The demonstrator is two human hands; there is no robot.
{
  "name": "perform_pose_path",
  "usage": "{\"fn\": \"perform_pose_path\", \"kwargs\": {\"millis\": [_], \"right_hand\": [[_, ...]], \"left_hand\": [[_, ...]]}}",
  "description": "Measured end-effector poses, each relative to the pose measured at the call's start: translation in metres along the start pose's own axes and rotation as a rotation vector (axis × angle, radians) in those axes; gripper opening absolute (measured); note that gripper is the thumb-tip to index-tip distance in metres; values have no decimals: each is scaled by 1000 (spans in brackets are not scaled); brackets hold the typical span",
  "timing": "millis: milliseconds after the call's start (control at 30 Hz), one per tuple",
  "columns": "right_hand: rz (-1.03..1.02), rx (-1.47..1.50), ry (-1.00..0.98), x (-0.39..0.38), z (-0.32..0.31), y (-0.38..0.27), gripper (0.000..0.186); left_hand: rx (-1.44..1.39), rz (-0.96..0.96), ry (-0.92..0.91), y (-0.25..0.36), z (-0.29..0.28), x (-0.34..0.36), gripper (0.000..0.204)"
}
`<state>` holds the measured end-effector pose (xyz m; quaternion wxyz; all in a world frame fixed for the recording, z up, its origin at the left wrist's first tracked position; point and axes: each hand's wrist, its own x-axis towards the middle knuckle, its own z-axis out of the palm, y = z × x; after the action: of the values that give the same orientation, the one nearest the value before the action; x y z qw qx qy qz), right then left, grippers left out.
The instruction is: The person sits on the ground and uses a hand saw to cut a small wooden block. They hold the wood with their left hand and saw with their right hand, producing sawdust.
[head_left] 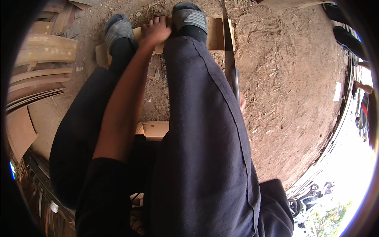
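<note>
A pale wooden board (216, 34) lies across the ground, with my two sandalled feet on it. My left hand (157, 31) is between the feet, closed over the board with its fingertips at the far edge. To the right of my right foot, a long dark handsaw (228, 47) crosses the board's right end. My right hand (242, 102) is at the saw's near end, mostly hidden behind my right leg; only a bit of it shows, and the saw's handle is hidden.
Curved wooden pieces (45, 49) are stacked at the left. Another piece of wood (154, 129) lies under my legs. Bare dirt ground (290, 83) spreads to the right, with a white scrap (337, 91) on it. Motorbikes (310, 199) stand outside at the lower right.
</note>
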<state>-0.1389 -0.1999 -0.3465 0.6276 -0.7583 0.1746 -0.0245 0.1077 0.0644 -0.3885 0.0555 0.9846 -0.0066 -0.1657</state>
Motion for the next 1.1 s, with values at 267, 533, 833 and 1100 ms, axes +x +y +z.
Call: {"fn": "perform_pose_path", "kwargs": {"millis": [267, 533, 833, 1100], "right_hand": [[-82, -43, 6, 11, 3, -2, 17], [-32, -75, -24, -58, -38, 39, 20], [-35, -71, 4, 38, 16, -28, 21], [-151, -121, -17, -73, -40, 36, 14]], "left_hand": [[-7, 7, 36, -5, 0, 5, 54], [45, -13, -1, 5, -4, -2, 53], [8, 1, 36, -5, 1, -5, 52], [-9, 1, 34, 1, 1, -5, 51]]}}
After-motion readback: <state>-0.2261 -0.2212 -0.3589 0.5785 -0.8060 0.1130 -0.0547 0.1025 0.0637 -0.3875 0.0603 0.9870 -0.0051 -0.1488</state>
